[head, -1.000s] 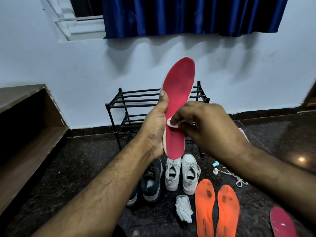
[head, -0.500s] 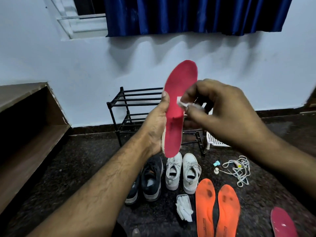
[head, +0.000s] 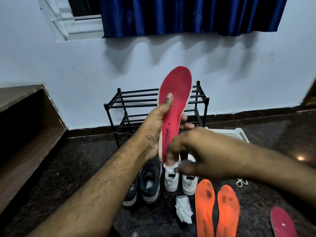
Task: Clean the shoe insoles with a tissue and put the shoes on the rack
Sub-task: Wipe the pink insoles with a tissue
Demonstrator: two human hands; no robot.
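My left hand [head: 156, 129] grips a red insole [head: 177, 93] upright in front of the black shoe rack [head: 136, 100], thumb across its face. My right hand [head: 201, 154], blurred, pinches a small white tissue [head: 171, 167] at the insole's lower end. On the dark floor below stand a pair of dark shoes [head: 147, 183] and a pair of white shoes [head: 179, 180]. Two orange insoles [head: 217, 209] lie side by side to their right. A second red insole [head: 283, 223] lies at the bottom right.
A pack of white tissues [head: 183, 209] lies in front of the white shoes. A white plastic basket [head: 230, 133] sits right of the rack, and a white cord [head: 242, 183] lies near my right forearm. A wooden bench [head: 25, 134] lines the left side.
My right hand has swept the tissue down the red insole, from its middle to its lower end. My left hand's thumb now lies higher on the insole's face.
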